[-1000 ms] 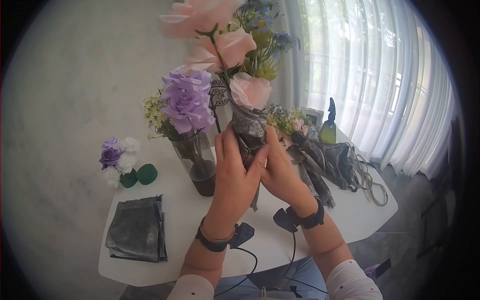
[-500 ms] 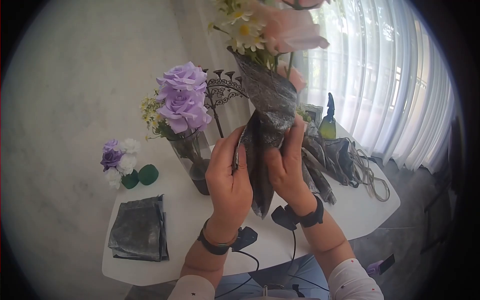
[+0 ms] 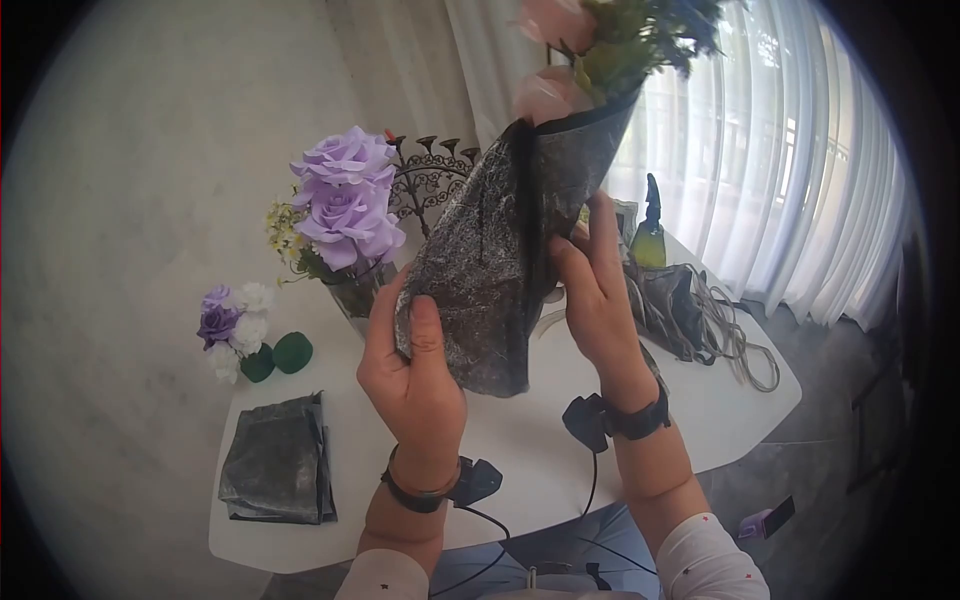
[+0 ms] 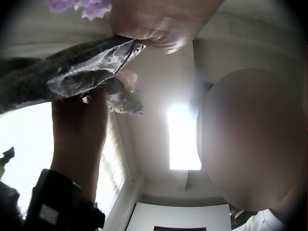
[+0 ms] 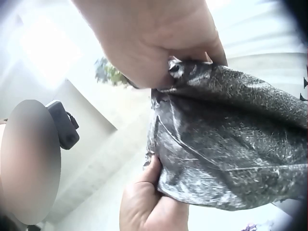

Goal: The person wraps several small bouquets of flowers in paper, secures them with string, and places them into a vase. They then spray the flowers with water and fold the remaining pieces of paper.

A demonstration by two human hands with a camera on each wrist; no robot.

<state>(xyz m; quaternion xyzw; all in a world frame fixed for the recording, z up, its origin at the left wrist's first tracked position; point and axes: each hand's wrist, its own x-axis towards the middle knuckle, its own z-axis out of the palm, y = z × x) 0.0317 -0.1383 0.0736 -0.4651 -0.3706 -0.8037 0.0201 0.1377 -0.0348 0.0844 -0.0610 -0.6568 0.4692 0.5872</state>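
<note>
A bouquet of pink roses [image 3: 552, 95] and small blue flowers [image 3: 680, 35] stands tilted to the right in dark grey wrapping paper [image 3: 470, 260], held up over the table. My left hand [image 3: 415, 385] pinches the paper's lower left edge, thumb on the near face and fingers behind it. On the other side my right hand [image 3: 605, 305] grips the wrapped bouquet, its thumb bent toward the paper. The right wrist view shows the creased wrapping paper [image 5: 226, 149] spread between both hands. The stems are hidden inside the wrap.
Purple roses [image 3: 345, 205] rise from a glass vase [image 3: 350, 300] behind my left hand. Folded grey paper [image 3: 275, 460] lies at the table's left, near a small purple and white flower bunch [image 3: 235, 325]. A candelabra [image 3: 425, 180], spray bottle [image 3: 650, 240] and looped cord [image 3: 750, 345] are farther back.
The bouquet has turned in my hands and now leans right, the paper's flap broad toward me. My hands have moved apart, the left one lower and leftward, the right one slightly up.
</note>
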